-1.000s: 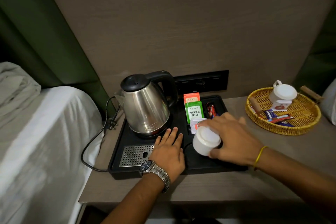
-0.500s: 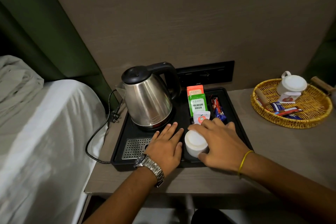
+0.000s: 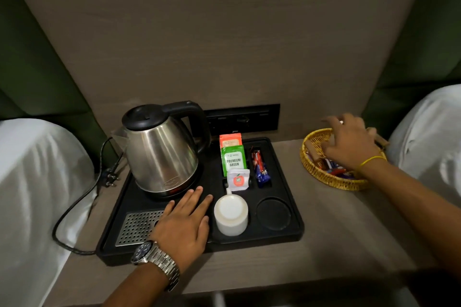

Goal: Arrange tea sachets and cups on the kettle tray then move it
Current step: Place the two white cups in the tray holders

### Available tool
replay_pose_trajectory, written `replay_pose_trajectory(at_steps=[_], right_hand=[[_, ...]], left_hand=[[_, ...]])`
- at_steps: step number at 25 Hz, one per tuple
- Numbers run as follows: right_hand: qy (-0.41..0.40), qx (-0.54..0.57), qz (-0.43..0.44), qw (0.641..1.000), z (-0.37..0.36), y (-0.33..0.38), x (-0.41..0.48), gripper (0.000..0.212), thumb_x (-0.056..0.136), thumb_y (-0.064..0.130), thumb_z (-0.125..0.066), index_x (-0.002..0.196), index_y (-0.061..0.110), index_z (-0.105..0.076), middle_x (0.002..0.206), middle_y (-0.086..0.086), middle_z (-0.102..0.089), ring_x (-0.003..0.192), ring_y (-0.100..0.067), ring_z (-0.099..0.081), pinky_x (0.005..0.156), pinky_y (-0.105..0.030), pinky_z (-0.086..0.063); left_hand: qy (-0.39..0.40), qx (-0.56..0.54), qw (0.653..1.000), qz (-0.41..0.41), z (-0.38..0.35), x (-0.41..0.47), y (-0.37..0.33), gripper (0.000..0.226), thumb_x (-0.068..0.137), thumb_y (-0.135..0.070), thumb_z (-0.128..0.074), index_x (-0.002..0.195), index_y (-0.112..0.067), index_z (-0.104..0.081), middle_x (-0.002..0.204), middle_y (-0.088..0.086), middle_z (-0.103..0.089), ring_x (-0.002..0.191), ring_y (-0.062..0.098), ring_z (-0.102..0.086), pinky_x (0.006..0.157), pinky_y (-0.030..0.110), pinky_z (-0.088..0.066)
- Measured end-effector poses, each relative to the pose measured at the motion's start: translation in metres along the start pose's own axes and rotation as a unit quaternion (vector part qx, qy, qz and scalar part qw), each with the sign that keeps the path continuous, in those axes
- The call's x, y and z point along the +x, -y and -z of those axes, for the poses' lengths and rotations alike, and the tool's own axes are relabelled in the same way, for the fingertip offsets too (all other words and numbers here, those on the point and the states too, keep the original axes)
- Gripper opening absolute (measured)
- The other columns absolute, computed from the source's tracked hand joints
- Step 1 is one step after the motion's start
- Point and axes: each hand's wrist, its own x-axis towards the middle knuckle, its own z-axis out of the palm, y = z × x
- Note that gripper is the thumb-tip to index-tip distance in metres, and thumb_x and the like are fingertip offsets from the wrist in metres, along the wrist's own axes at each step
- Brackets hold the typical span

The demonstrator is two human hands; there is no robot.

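**One cup seated, one round seat bare**

The left hand [image 3: 185, 222] lies flat, fingers spread and gripping nothing, on the black kettle tray [image 3: 294, 197], palm down between the steel kettle [image 3: 159, 154] beyond its fingertips and the tray's near rim by the wristwatch [image 3: 154, 257]. Just right of that hand, nearly touching the little finger, stands one white cup [image 3: 230, 215], upside down in a round recess. Further right, beside the cup, a second round recess [image 3: 273, 213] holds nothing. Under the hand's left side is the perforated metal grate [image 3: 137, 227].

Beyond the cup, sachets stand in a slot: one orange [image 3: 230, 141], one green [image 3: 233, 159], one white with a red mark [image 3: 238, 179], three in a row. In the next slot to the right lie red-and-blue wrapped packets [image 3: 259, 167]; I cannot count them.

The right hand [image 3: 349, 144] is well apart from the tray, over the wicker basket [image 3: 324, 177], fingers curled downward and blurred; whether it grasps anything I cannot tell. More wrapped packets [image 3: 334, 169] show beneath it.

The tray's right edge has bare tabletop [image 3: 336, 232] between it and the basket. Its front edge sits close to the table's front. On the left the kettle cord [image 3: 69, 214] loops off the table edge beside white bedding [image 3: 37, 182].
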Motion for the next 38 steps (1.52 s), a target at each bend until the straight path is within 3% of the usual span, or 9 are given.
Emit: replay_pose_trajectory(at_steps=[4,8,12,16,19,21,24,28,38], right_hand=[[0.119,-0.034,-0.096,0.988,-0.015,-0.040,0.029,0.075,0.072,0.056,-0.068,0.140,0.032,-0.046,0.126,-0.018,-0.058,0.114,-0.044,-0.059,0.098,-0.057,-0.044],[0.107,0.046,-0.105,0.988,-0.018,-0.038,0.040,0.058,0.079,0.048,-0.067,0.133,0.029,-0.057,0.121,-0.014,-0.066,0.108,-0.038,-0.065,0.096,-0.052,-0.052],[0.033,0.132,-0.135,0.981,-0.002,-0.037,0.038,0.053,0.075,0.035,-0.074,0.126,0.025,-0.066,0.119,-0.018,-0.069,0.107,-0.039,-0.066,0.092,-0.048,-0.057],[-0.085,0.124,-0.075,0.986,0.027,-0.020,0.018,0.062,0.076,0.037,-0.076,0.134,0.026,-0.056,0.118,-0.022,-0.062,0.108,-0.047,-0.062,0.094,-0.056,-0.051],[-0.133,0.168,0.005,0.977,0.049,0.013,-0.024,0.059,0.075,0.043,-0.074,0.131,0.030,-0.060,0.113,-0.012,-0.062,0.101,-0.035,-0.063,0.084,-0.039,-0.051],[-0.104,0.218,0.056,0.969,0.055,0.044,-0.064,0.054,0.074,0.042,-0.077,0.126,0.032,-0.067,0.107,-0.003,-0.062,0.099,-0.026,-0.063,0.081,-0.029,-0.045],[0.017,0.268,0.090,0.959,0.040,0.083,-0.113,0.056,0.073,0.037,-0.083,0.128,0.034,-0.070,0.114,-0.003,-0.066,0.114,-0.021,-0.059,0.086,-0.029,-0.044],[0.107,0.251,0.093,0.958,0.010,0.107,-0.142,0.061,0.078,0.046,-0.077,0.137,0.035,-0.065,0.108,0.002,-0.060,0.099,-0.014,-0.056,0.080,-0.026,-0.040],[0.161,0.193,0.070,0.965,-0.002,0.120,-0.153,0.069,0.085,0.058,-0.066,0.150,0.041,-0.046,0.121,0.004,-0.047,0.118,-0.019,-0.045,0.095,-0.032,-0.049]], left_hand=[[0.004,0.000,1.000,-0.002,0.001,0.000,-0.002,0.060,0.096,-0.051,-0.013,0.155,-0.043,-0.008,0.166,-0.015,0.004,0.153,0.007,0.001,0.123,0.039,-0.009],[0.005,0.002,1.000,-0.001,0.003,0.001,-0.004,0.061,0.095,-0.052,-0.012,0.155,-0.043,-0.008,0.166,-0.014,0.004,0.153,0.007,0.001,0.123,0.039,-0.008],[0.005,-0.001,1.000,0.001,0.005,0.000,-0.005,0.059,0.097,-0.050,-0.015,0.155,-0.041,-0.010,0.167,-0.012,0.001,0.154,0.008,-0.001,0.124,0.040,-0.010],[0.003,0.000,1.000,0.003,0.005,0.001,-0.006,0.059,0.097,-0.049,-0.018,0.155,-0.039,-0.015,0.167,-0.011,-0.003,0.154,0.009,-0.004,0.123,0.041,-0.012],[0.005,0.006,1.000,0.006,0.004,0.000,-0.005,0.059,0.097,-0.048,-0.019,0.155,-0.039,-0.016,0.167,-0.011,-0.004,0.154,0.009,-0.005,0.123,0.041,-0.012],[0.006,0.007,1.000,0.008,0.003,0.000,-0.004,0.059,0.097,-0.049,-0.018,0.155,-0.039,-0.015,0.167,-0.010,-0.004,0.154,0.009,-0.005,0.123,0.041,-0.012],[0.004,0.002,1.000,0.006,0.004,0.000,-0.005,0.059,0.097,-0.049,-0.019,0.155,-0.038,-0.017,0.167,-0.009,-0.006,0.154,0.010,-0.007,0.123,0.042,-0.012],[0.000,0.008,1.000,0.006,0.003,-0.001,-0.005,0.059,0.097,-0.048,-0.019,0.154,-0.038,-0.018,0.167,-0.009,-0.007,0.154,0.011,-0.009,0.123,0.042,-0.015],[0.009,-0.002,1.000,0.000,0.004,0.000,-0.005,0.058,0.097,-0.047,-0.023,0.154,-0.036,-0.023,0.167,-0.007,-0.010,0.154,0.012,-0.010,0.124,0.043,-0.016]])
